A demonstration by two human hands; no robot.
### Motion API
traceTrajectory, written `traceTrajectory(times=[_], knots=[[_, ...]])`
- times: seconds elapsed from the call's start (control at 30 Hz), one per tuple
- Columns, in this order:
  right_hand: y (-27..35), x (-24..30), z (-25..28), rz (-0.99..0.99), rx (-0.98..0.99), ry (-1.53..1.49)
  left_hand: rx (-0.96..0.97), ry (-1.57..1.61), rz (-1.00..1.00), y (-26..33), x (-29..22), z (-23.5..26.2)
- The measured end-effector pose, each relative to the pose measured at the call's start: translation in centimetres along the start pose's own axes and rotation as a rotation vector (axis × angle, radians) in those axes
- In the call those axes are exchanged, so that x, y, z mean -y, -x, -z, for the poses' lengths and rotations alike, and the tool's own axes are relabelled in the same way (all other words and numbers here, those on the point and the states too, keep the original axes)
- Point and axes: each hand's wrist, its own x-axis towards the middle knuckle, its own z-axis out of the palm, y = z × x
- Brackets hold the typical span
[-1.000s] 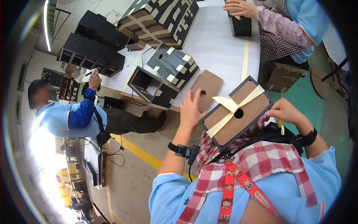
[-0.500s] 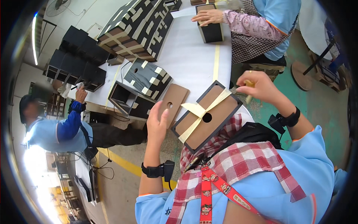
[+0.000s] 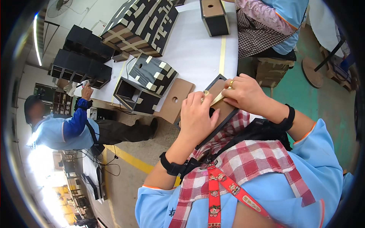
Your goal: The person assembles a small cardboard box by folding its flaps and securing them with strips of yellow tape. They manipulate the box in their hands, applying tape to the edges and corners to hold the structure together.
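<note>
In front of me a dark-framed box [image 3: 228, 109] with a recessed brown panel rests tilted at the table's near edge, partly over my lap. A pale yellow tape strip [image 3: 218, 99] crosses its panel. My left hand [image 3: 197, 116] is over the box's left part, fingers curled at the tape and thumb held apart; it hides much of the panel and most of its round hole. At the far end, my right hand [image 3: 245, 93] pinches the strip between thumb and fingers. Just left of the box lies a brown board [image 3: 175, 99] with a round hole.
Two taped dark boxes [image 3: 154, 74] stand left of the board, before a large taped stack [image 3: 140, 30]. Another box [image 3: 215, 19] stands at the far side near a seated co-worker [image 3: 283, 22]. More black boxes [image 3: 81, 68] and a standing person [image 3: 68, 131] are at left.
Both my hands have come in over the box and onto the tape; the left moved right, the right moved left. The co-worker's hand has left the far box.
</note>
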Motion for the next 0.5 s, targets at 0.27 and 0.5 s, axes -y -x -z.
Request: traceTrajectory(times=[0.27,0.5], knots=[[-1.3,-0.3,0.3,-0.061,0.156,-0.060,0.037,0.051,0.051,-0.6,0.5,-1.4],[-2.7,-0.8,0.2,-0.062,0.307,-0.183,0.051,0.091,-0.062,-1.5,1.7,-2.4]])
